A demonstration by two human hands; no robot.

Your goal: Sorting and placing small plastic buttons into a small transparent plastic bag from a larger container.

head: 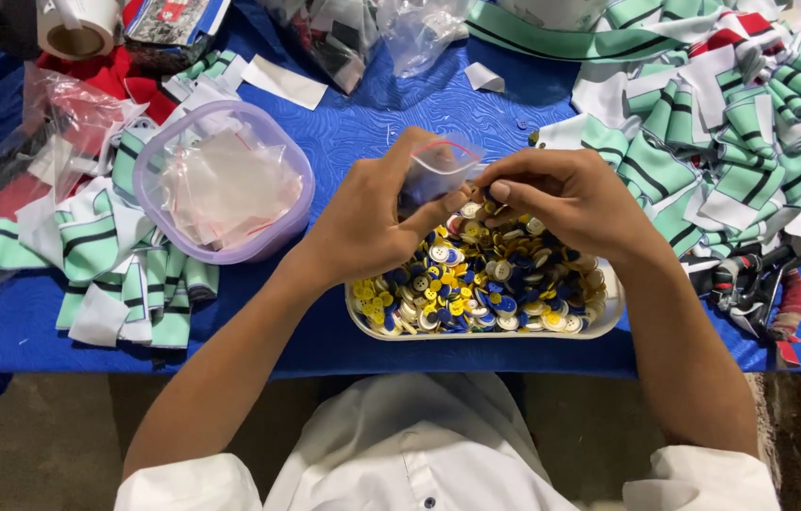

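Plastic tray [608, 317] nearest us brims with yellow, blue and white buttons [485, 284]. Above it our left hand [372, 222] pinches a small clear bag [438, 170] open, while right hand [566, 194] fingers close on buttons at the bag's three o'clock — we judge filling underway; next needs a steady drop inside. Farther at ten o'clock — a lilac tub [149, 203] on the blue worktop [362, 114].

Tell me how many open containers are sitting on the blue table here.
2. A white tray heaped with buttons sits under the left hand and right hand; a lilac tub of small clear bags stands to its left. Others may be hidden under the fabric piles.
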